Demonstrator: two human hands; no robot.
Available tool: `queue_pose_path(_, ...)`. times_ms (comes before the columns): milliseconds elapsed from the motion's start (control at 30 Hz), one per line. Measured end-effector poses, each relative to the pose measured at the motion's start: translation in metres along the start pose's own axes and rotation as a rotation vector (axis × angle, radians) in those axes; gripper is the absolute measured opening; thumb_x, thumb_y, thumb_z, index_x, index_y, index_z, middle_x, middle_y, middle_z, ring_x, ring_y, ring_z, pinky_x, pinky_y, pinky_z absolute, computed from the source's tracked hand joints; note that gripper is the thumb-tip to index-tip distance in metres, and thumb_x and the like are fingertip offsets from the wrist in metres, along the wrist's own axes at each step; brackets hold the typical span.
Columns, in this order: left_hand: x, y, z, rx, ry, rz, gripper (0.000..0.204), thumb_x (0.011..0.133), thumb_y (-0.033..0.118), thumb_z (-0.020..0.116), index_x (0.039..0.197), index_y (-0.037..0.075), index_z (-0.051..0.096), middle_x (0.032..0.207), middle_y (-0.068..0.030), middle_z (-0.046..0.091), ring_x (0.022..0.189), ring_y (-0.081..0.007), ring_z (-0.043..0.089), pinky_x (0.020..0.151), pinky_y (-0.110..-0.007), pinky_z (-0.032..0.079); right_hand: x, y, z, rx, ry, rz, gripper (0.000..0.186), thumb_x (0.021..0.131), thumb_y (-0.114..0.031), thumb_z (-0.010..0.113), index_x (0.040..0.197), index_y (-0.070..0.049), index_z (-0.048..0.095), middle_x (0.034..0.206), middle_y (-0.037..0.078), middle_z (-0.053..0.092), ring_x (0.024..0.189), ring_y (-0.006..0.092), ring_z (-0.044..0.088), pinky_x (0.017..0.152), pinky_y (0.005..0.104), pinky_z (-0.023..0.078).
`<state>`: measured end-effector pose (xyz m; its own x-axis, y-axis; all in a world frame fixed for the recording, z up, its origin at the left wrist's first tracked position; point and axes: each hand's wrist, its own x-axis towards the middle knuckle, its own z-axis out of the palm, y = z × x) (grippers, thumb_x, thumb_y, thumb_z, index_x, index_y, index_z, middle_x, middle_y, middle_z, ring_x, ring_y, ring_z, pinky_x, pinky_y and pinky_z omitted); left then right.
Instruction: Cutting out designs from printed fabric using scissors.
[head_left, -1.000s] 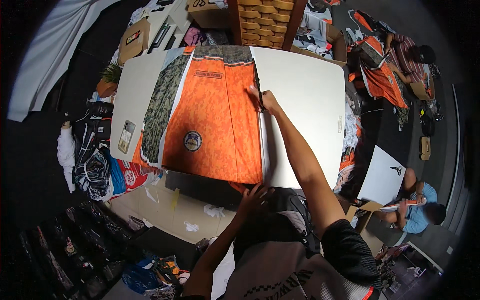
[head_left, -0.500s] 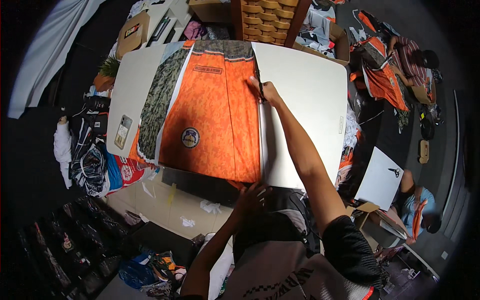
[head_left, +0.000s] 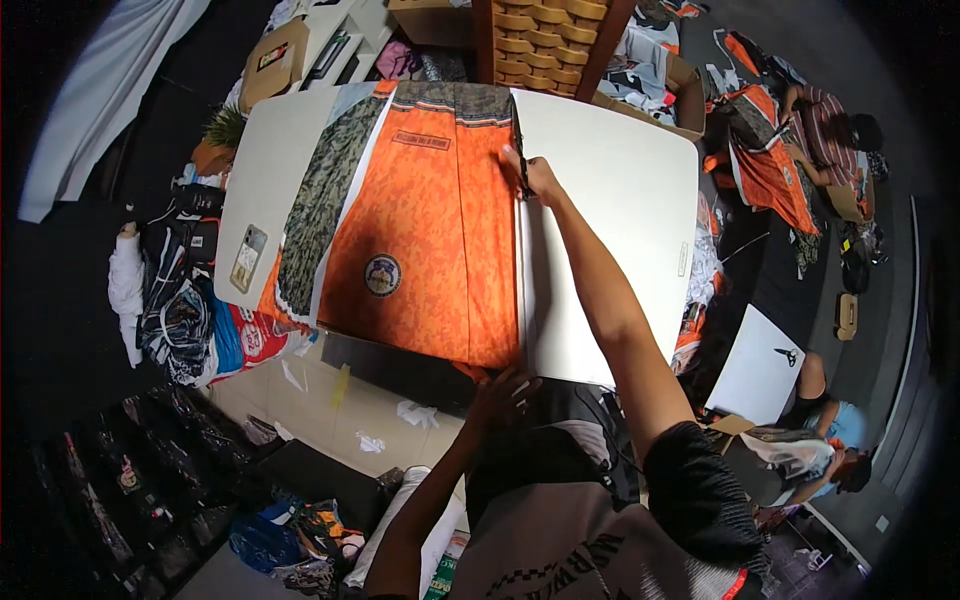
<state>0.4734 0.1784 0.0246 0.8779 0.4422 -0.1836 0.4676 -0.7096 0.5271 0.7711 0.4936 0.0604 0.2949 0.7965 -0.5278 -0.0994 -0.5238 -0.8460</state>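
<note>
A printed orange fabric panel (head_left: pixel 415 210) with a dark camouflage band at its far end and a round emblem lies flat on the white table (head_left: pixel 610 230). My right hand (head_left: pixel 540 180) is closed around dark scissors (head_left: pixel 523 178) at the panel's right edge. The blades point toward the far end, along the cloth's edge. My left hand (head_left: pixel 505 395), in shadow at the table's front edge, is closed on the near corner of the orange fabric; its fingertips are hard to make out. A green camouflage piece (head_left: pixel 330 200) with a white border lies at the panel's left.
A phone (head_left: pixel 248 258) rests on the table's left side. Beyond the far edge stands a woven-panel chair back (head_left: pixel 545 45), with a cardboard box (head_left: pixel 685 95) of cloth beside it. At the right, a person in a striped shirt (head_left: pixel 828 130) handles orange cloth; another sits near a small white table (head_left: pixel 755 365).
My hands and the scissors stay almost in place on the fabric. The whole view shifts slightly. At the lower right, the seated person has leaned over and pale cloth shows there.
</note>
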Motion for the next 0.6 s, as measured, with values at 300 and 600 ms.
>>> queue_pose_path(300, -0.007, -0.002, -0.019, -0.093, 0.069, 0.041, 0.062, 0.089, 0.034, 0.055, 0.149, 0.024, 0.040, 0.149, -0.0016, 0.044, 0.126, -0.0272, 0.047, 0.089, -0.045, 0.040, -0.043, -0.007, -0.019, -0.104, -0.164, -0.054, 0.081, 0.083, -0.078, 0.051, 0.063, -0.002, 0.065, 0.053, 0.007, 0.055, 0.046, 0.0167, 0.050, 0.047, 0.0264, 0.039)
queue_pose_path(600, -0.004, -0.046, -0.064, -0.071, 0.080, -0.068, 0.065, 0.090, 0.028, 0.054, 0.150, 0.014, 0.037, 0.146, -0.0066, 0.047, 0.121, -0.0279, 0.049, 0.097, -0.039, 0.037, -0.259, 0.146, -0.072, -0.087, -0.068, 0.173, 0.063, 0.082, -0.064, 0.069, 0.062, -0.004, 0.064, 0.051, 0.006, 0.055, 0.046, 0.0174, 0.054, 0.049, 0.0295, 0.045)
